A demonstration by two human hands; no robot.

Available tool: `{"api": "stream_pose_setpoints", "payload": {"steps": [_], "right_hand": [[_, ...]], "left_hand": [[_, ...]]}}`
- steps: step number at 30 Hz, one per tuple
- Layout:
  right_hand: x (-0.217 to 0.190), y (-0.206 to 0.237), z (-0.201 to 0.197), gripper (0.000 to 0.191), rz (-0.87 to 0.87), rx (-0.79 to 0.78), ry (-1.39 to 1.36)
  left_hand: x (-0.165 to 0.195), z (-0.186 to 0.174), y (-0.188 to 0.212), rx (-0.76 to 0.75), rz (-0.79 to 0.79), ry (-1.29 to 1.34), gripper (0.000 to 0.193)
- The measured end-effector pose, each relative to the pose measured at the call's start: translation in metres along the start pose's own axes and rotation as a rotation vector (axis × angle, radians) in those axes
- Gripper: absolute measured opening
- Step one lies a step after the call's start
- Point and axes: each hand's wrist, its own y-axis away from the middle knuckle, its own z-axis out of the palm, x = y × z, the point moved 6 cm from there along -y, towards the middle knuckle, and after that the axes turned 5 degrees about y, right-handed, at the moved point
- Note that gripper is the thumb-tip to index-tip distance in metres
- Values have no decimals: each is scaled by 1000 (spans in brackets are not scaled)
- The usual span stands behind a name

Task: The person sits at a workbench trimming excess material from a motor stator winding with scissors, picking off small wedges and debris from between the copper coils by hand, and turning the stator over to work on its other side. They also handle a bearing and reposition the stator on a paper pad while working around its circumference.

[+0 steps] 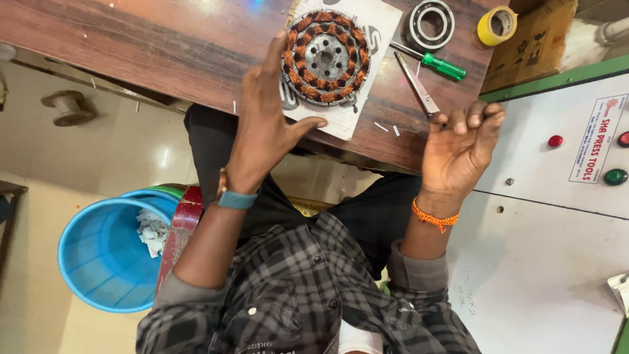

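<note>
I see the copper-wound stator (326,58) lying flat on a white sheet (367,39) at the wooden table's (164,46) near edge. My left hand (265,124) hovers just beside it, fingers spread, holding nothing. My right hand (458,147) is raised palm-up, fingers loosely curled, empty, near the scissors (416,85).
</note>
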Motion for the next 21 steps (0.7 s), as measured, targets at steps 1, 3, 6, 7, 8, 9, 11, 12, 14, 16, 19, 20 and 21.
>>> {"api": "stream_pose_setpoints", "payload": {"steps": [1, 3, 6, 7, 8, 9, 11, 12, 14, 16, 19, 20, 21], "right_hand": [[1, 0, -3, 18, 24, 13, -8], [4, 2, -8, 18, 62, 34, -26], [10, 7, -16, 17, 86, 79, -53], [10, 10, -18, 18, 61, 80, -19], [11, 13, -20, 18, 29, 80, 14], [11, 15, -21, 19, -14, 78, 45], [13, 18, -20, 17, -35, 60, 72], [14, 18, -20, 16, -49, 59, 46], [16, 19, -16, 14, -68, 52, 6], [18, 18, -12, 12, -75, 45, -15], [16, 22, -6, 15, -117, 45, 63], [15, 24, -4, 14, -137, 31, 105], [15, 25, 0, 13, -154, 20, 145]], "left_hand": [[1, 5, -5, -3, 24, -17, 139], [1, 16, -16, -5, 17, -143, 143], [0, 25, -24, 17, -37, -357, 146], [3, 26, -23, 32, -23, -354, 144], [7, 25, -24, 48, -1, -350, 142], [10, 23, -24, 44, 15, -291, 139], [16, 10, -32, 46, 71, -173, 133], [19, 5, -45, -2, 104, -163, 132], [25, -6, -68, -101, 154, -151, 130], [27, -19, -84, -226, 135, -213, 129], [44, -29, -81, -224, 187, -362, 117], [51, -31, -69, -197, 213, -423, 111], [58, -38, -57, -101, 227, -371, 105]]}}
